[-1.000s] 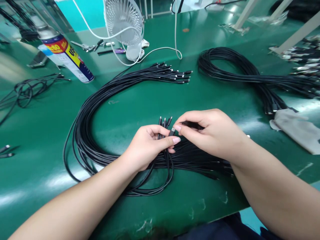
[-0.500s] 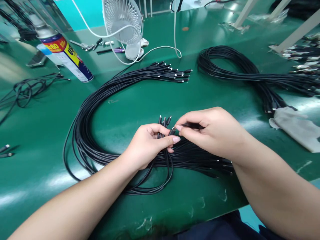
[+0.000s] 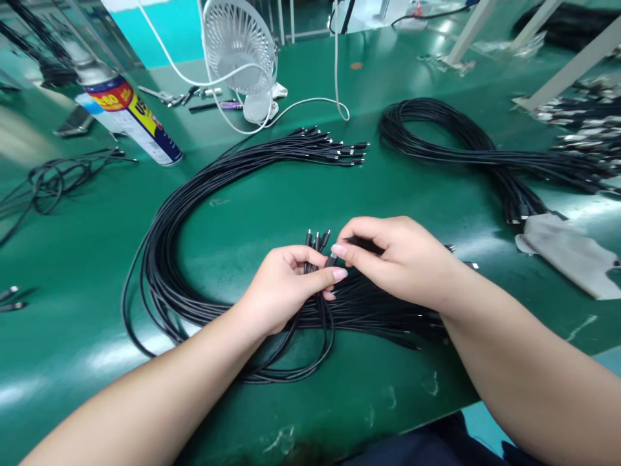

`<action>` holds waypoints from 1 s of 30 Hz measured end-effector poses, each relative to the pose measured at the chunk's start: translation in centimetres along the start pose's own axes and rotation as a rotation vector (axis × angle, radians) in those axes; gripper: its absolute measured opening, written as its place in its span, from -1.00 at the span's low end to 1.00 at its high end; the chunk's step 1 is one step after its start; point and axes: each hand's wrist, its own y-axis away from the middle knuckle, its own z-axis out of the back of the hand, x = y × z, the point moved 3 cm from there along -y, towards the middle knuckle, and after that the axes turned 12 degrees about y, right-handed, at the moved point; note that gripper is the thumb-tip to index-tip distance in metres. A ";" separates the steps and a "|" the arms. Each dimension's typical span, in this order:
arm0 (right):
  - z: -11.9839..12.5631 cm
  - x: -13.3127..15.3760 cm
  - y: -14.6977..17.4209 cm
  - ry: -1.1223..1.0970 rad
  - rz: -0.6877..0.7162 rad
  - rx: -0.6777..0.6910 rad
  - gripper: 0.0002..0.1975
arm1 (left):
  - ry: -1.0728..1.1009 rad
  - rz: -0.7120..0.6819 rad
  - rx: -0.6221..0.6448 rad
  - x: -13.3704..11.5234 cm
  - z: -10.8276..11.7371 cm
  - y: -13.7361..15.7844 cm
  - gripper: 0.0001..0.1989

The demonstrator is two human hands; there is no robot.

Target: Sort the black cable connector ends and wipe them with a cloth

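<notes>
Several thin black cables (image 3: 317,244) stand in my left hand (image 3: 286,278), their metal-tipped plugs pointing up and away from me. Between the thumb and fingers of that hand, one more black plug (image 3: 330,261) leans to the right. My right hand (image 3: 395,259) is closed, with its thumb and fingertips at the metal end of this plug. Something dark lies inside its curled fingers, mostly hidden. Below both hands, a large curved bundle of black cables (image 3: 167,243) lies on the green table (image 3: 262,213), partly covered by them.
Another looped cable bundle (image 3: 436,129) lies at the right, near a grey cloth glove (image 3: 572,252). At the back stand a small white fan (image 3: 240,48) and a spray can (image 3: 133,116). Loose cables (image 3: 53,181) lie on the left; white posts (image 3: 572,65) rise at the right.
My right hand has moved slightly left, bringing its thumb onto the metal end of the leaning plug. My left hand keeps its hold on the cables. The view has shifted a little.
</notes>
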 end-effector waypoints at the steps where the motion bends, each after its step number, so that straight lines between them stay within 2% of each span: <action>1: -0.1 0.1 0.0 -0.015 0.017 0.014 -0.81 | -0.001 0.001 0.003 0.0 0.0 0.0 -0.73; 5: -0.1 0.5 -0.1 -0.066 0.069 0.064 -0.82 | -0.003 -0.007 0.018 0.0 -0.1 0.1 -0.75; 11: -0.1 0.0 -0.3 -0.058 0.045 0.108 -0.81 | -0.082 -0.027 0.023 0.3 0.2 -0.1 -0.77; 18: 0.1 0.3 -0.1 -0.014 0.102 0.055 -0.82 | -0.047 0.007 -0.004 0.2 0.1 -0.2 -0.72; 23: 0.6 0.0 -0.4 -0.012 0.061 0.020 -0.83 | 0.007 0.004 0.007 0.1 0.0 -0.2 -0.70; 30: 0.3 -0.1 -0.3 -0.072 0.027 0.044 -0.83 | 0.024 0.010 -0.001 0.1 0.0 -0.1 -0.67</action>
